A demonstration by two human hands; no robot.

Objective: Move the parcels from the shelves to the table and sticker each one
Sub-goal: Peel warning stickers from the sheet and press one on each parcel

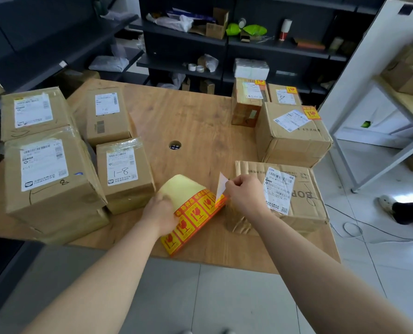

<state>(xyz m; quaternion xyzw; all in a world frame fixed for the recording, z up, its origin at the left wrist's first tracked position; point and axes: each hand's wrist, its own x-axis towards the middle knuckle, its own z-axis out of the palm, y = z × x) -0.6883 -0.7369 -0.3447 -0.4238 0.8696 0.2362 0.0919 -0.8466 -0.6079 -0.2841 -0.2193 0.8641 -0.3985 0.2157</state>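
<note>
Wood-grain tabletop (pixel 195 116), flat and matt, with a round cable hole (pixel 175 145), stands before dark metal shelving (pixel 183 42). Four taped brown cardboard parcels (pixel 46 174) sit at its left, each bearing a white shipping label. Three rear parcels (pixel 292 133) at the right each carry a yellow-and-red fragile sticker beside the label. A creased, low parcel (pixel 304 189) lies at the front right. The left hand (pixel 160 213) grips a curled sticker strip (pixel 193 213) at the near edge: pale yellow backing, glossy red-and-yellow squares. The right hand (pixel 245 196) pinches one peeled sticker (pixel 221 186), white underside showing, its lower corner touching the strip.
</note>
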